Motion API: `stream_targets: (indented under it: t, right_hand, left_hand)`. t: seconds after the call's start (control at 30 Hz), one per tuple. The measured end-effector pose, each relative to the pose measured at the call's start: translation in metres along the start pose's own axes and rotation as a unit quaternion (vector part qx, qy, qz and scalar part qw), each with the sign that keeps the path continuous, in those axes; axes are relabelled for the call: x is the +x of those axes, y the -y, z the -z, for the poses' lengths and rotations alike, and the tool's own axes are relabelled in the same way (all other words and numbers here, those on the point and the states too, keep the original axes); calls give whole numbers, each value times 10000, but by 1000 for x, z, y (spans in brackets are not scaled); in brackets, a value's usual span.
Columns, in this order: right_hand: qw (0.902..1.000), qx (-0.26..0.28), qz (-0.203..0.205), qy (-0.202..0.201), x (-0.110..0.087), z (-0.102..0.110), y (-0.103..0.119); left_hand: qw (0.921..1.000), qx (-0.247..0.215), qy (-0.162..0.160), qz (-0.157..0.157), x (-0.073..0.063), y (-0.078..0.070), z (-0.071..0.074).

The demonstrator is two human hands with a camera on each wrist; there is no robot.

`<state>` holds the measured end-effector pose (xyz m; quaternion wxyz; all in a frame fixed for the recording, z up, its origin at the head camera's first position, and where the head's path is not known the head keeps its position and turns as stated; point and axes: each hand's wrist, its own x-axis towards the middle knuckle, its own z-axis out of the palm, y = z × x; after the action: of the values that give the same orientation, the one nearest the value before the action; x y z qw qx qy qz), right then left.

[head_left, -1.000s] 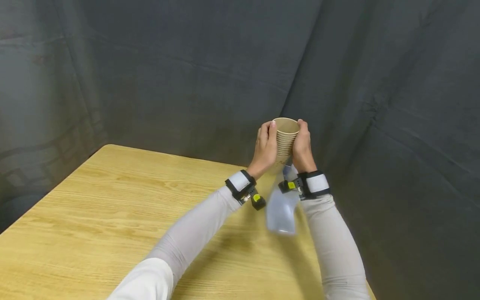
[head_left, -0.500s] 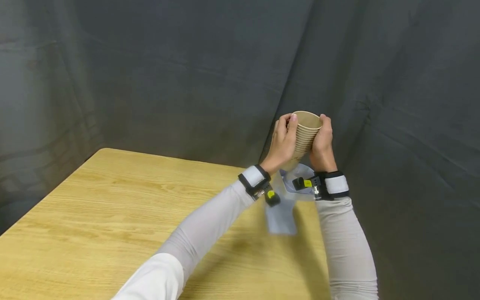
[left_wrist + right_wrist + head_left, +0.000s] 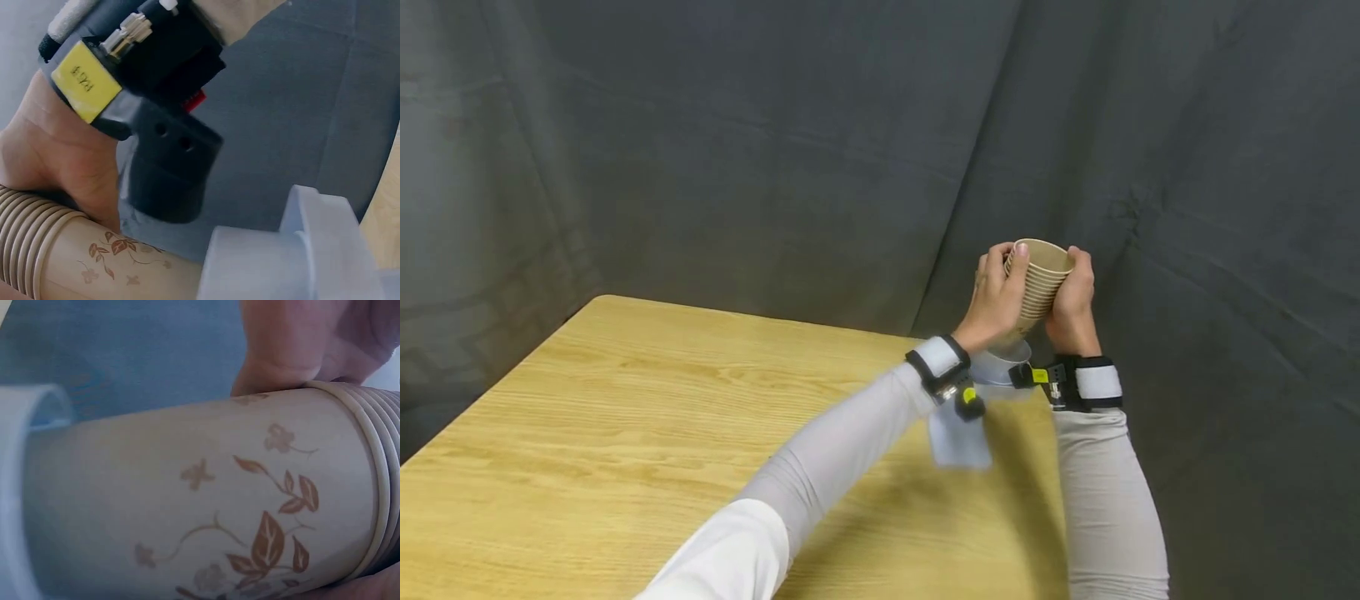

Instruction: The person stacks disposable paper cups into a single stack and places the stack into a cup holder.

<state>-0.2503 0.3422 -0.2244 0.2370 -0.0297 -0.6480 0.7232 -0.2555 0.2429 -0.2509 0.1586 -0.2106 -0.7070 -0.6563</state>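
A nested stack of beige paper cups (image 3: 1041,287), mouth up and tilted, is held between both hands over the table's far right corner. My left hand (image 3: 996,298) grips its left side, thumb near the top rim. On the right side, my right hand (image 3: 1074,307) grips it with fingers curled round the upper rims. Brown leaf and flower prints mark the lowest cup (image 3: 206,487). Below is a translucent plastic holder with a round collar (image 3: 256,265). In the right wrist view, the stack's bottom end reaches into its ring (image 3: 12,487). The wrists hide part of the holder.
A pale flat strip (image 3: 958,440) extends from the holder toward me on the wooden table (image 3: 662,433). Dark grey curtains (image 3: 760,167) hang close behind the table and on its right side. Each wrist wears a strap with a small black camera (image 3: 968,404).
Both hands have carried the cup stack to the right, and it leans more. The holder's round collar, earlier mostly hidden by the hands and cups, now shows below the stack.
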Motion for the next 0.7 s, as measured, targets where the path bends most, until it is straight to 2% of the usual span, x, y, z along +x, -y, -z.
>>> stream_targets:
  t: [0.17,0.37,0.5,0.63,0.7]
  right_hand:
    - [9997,-167,-176,102,-3,10,-19]
    - [9963,-477,-425,571,-9,18,-43]
    - [9940,-700,-651,529,-14,21,-51]
    - [9886,-1132,-864,493,-16,24,-50]
    - [9862,-1253,-891,611,-16,28,-51]
  left_hand:
    - [9996,155,81,223,-8,15,-9]
    - [9982,208,273,496,-22,36,-9]
    - [9979,404,309,406,-28,43,-9]
    - [9972,638,275,271,-27,45,-8]
    - [9961,765,367,251,-26,44,-6]
